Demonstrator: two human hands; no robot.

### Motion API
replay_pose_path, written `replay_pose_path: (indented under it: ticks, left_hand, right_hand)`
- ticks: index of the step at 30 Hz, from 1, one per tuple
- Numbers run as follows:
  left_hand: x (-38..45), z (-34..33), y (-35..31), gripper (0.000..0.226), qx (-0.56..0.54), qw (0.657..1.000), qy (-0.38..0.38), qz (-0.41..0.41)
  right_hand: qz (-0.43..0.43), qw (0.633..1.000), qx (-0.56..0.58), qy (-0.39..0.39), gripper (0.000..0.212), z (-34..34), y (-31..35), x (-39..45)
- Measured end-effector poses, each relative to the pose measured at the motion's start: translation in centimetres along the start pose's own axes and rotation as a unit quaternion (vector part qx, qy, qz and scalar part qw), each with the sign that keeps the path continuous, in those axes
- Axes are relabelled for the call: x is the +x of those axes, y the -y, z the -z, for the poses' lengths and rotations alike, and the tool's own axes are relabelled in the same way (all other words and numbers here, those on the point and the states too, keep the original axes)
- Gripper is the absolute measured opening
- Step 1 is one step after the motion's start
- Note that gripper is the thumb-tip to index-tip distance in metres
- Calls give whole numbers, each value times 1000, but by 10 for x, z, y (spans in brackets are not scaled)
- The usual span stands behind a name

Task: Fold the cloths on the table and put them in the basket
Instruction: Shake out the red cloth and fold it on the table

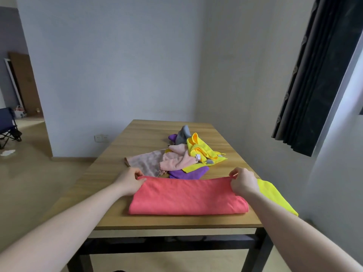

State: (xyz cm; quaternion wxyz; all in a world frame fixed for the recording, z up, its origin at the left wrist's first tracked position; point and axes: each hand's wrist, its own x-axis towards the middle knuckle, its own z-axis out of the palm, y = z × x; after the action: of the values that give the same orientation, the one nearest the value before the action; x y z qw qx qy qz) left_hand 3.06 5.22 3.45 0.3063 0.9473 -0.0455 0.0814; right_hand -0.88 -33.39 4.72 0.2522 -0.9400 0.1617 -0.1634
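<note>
- Table point(137, 138), wooden top on a dark frame, carrying every cloth in view; taken as the landmark below.
- Dark curtain point(314, 75) hanging off to the right of the table, above its level.
- Coral cloth point(186, 195) lying folded over on the near part of the table, close to the near edge, fold line toward the near edge, loose edges toward the far side.
- Pile of unfolded cloths point(182, 156) heaped at the middle of the table, just beyond the coral cloth: pale patterned pink, soft pink, yellow, purple and grey pieces overlapping one another.
- Yellow cloth point(275, 195) draped at the near right corner of the table, partly hidden under the right forearm, just beside the coral cloth.
- Left hand point(129, 180) at the far left corner of the coral cloth on the table, grip closed in a pinch of thumb and curled fingers on that corner.
- Right hand point(243, 182) at the far right corner of the coral cloth, grip likewise pinched tight on the corner, fingers curled.
- Wall socket point(101, 138) low on the wall left of the table.
</note>
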Motion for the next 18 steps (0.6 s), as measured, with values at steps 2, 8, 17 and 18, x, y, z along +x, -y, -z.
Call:
replay_pose_path:
  ticks: [2, 8, 17, 18]
  left_hand:
    - [7, -11, 6, 17, -1, 1000, -19, 18]
    - [9, -36, 16, 19, -14, 997, -45, 59]
    - [-9, -62, 18, 8, -70, 987, -131, 53]
    - [-7, -64, 20, 8, -80, 986, -135, 57]
  right_hand:
    - [-12, 1000, 7, -16, 34, -11, -1, 4]
    - [-52, 997, 33, -49, 32, -35, -7, 7]
    - [-11, 995, 71, -67, 45, -67, -21, -20]
    - [1, 996, 63, -65, 45, -71, -23, -21]
